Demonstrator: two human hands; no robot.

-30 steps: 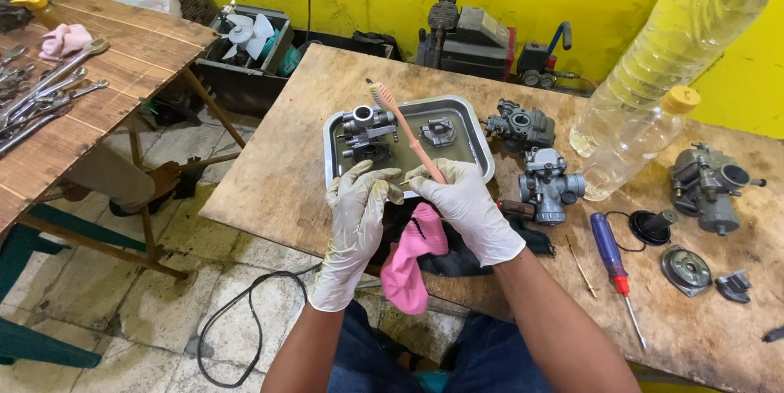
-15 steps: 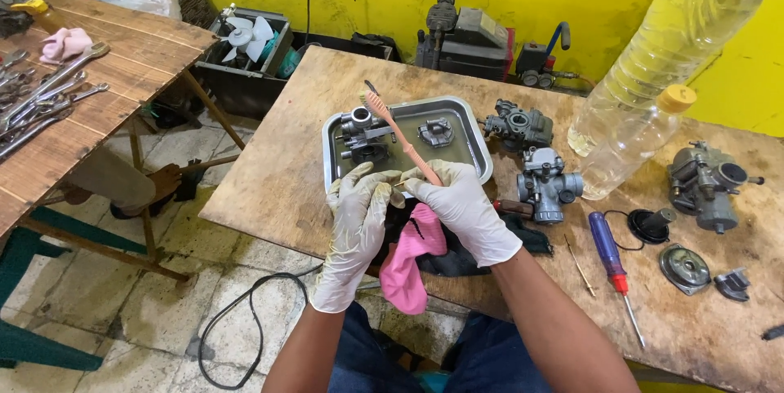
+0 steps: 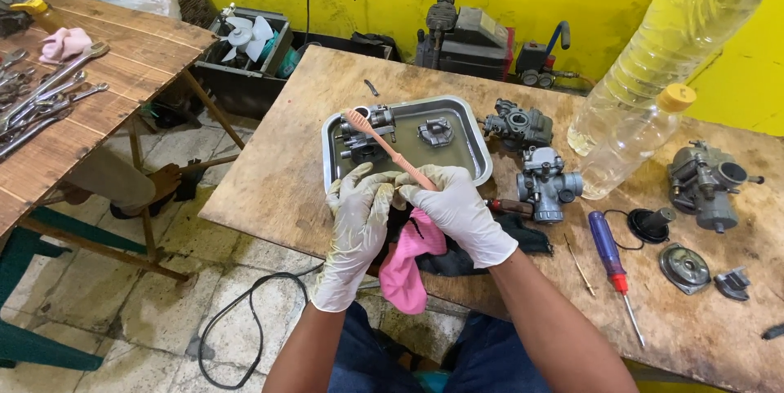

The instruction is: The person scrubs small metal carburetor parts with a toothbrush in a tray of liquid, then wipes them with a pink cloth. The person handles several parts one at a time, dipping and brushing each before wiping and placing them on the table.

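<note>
Just below the metal tray [image 3: 482,166], the gloved left hand [image 3: 357,226] curls against the right, its hold hidden. The gloved right hand [image 3: 459,212] pinches a pink toothbrush [image 3: 390,150], bristles angled over the tray's left side. A pink rag [image 3: 411,261] hangs under both hands, a carburettor [image 3: 549,185] right of the tray

Thin, matt rubber gloves covered the left hand [image 3: 357,230] and right hand [image 3: 459,212] — above the grip, smooth peach plastic toothbrush [image 3: 390,149]; beyond, a shiny steel tray [image 3: 476,140]; below, soft pink cloth [image 3: 408,266].
</note>
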